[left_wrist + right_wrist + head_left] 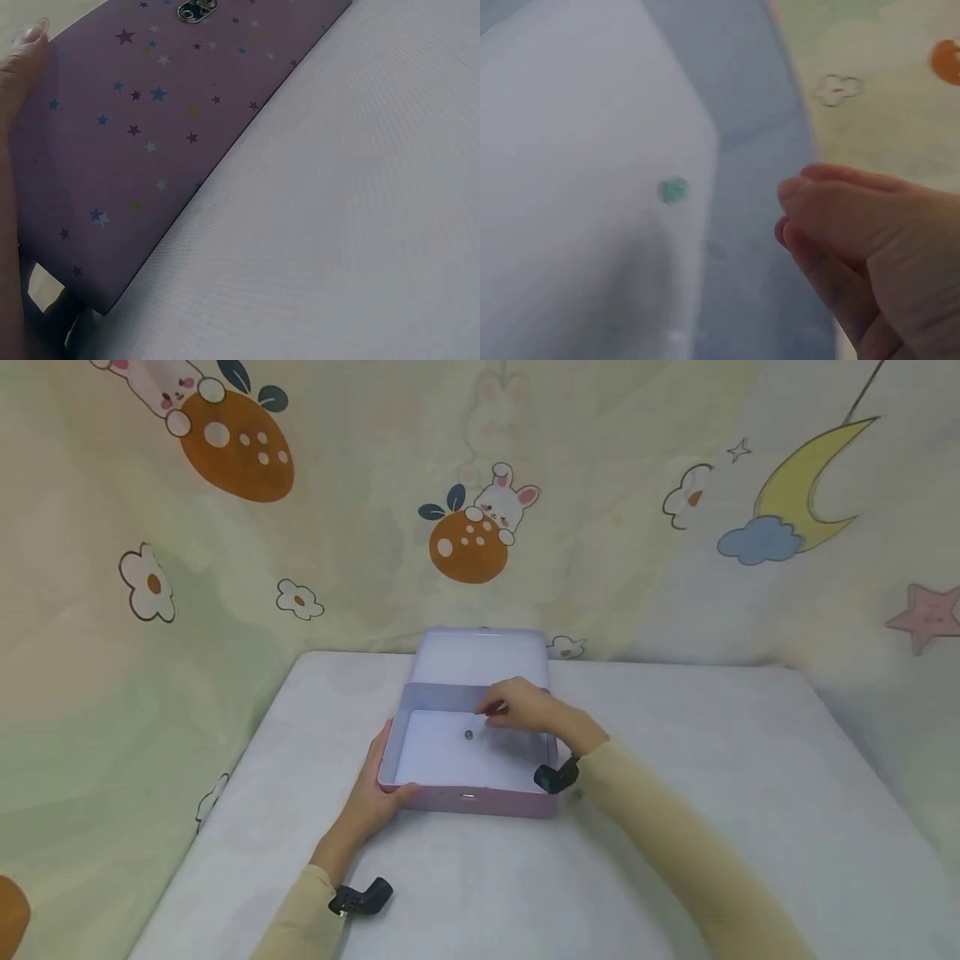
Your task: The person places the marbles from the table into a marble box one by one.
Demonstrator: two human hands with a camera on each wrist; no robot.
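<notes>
A purple-pink hinged tin box [480, 802] lies on the white table with its lid [480, 657] tipped back. Small stars dot its front wall in the left wrist view. My left hand [372, 793] grips the box's left front corner, thumb over the front rim. On the white floor inside sits one small round bead-like piece [468, 735], teal in the right wrist view. Above the box's inside, toward the right, hovers my right hand [517, 706], its fingers loosely bent and apart from the piece. Nothing shows between the right fingertips [791, 191].
Around the box spreads the white tabletop [712, 777]. Behind stands a cloth backdrop [360, 485] printed with rabbits, flowers and a moon. Black wrist cameras sit at both wrists, the right one [557, 775] close to the box's front right corner.
</notes>
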